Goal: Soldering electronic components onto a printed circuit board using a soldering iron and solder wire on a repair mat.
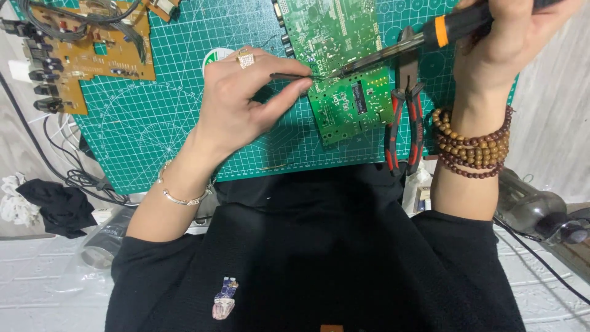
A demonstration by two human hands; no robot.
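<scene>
Head view, looking down. A green cutting mat (184, 123) is seen spread on the desk (553, 110), with a green circuit board (344, 55) laid on its upper middle. The left hand (243, 101) is held over the mat just left of the board; its fingers (289, 92) are pinched shut on thin tweezers (294, 76), whose tips are set at the board's left edge. A ring (245, 58) is worn on this hand and a thin bracelet (181, 197) on its wrist. The right hand (510, 37) is seen at the upper right, closed around the black and orange handle of a soldering iron (430, 34); the metal shaft is slanted down to the left and its tip is brought to the board right beside the tweezer tips. Contact between tip and board cannot be judged. Brown bead bracelets (472, 144) are wrapped round the right wrist. Red-handled pliers (404, 117) are laid on the mat just right of the board, handles toward the person. A brown circuit board (92, 52) with black connectors and wires is placed at the mat's upper left corner, well apart from the hands. A black cloth (58, 209) is noted on the desk at the left. A dark grey device (534, 212) is lying at the right edge.
</scene>
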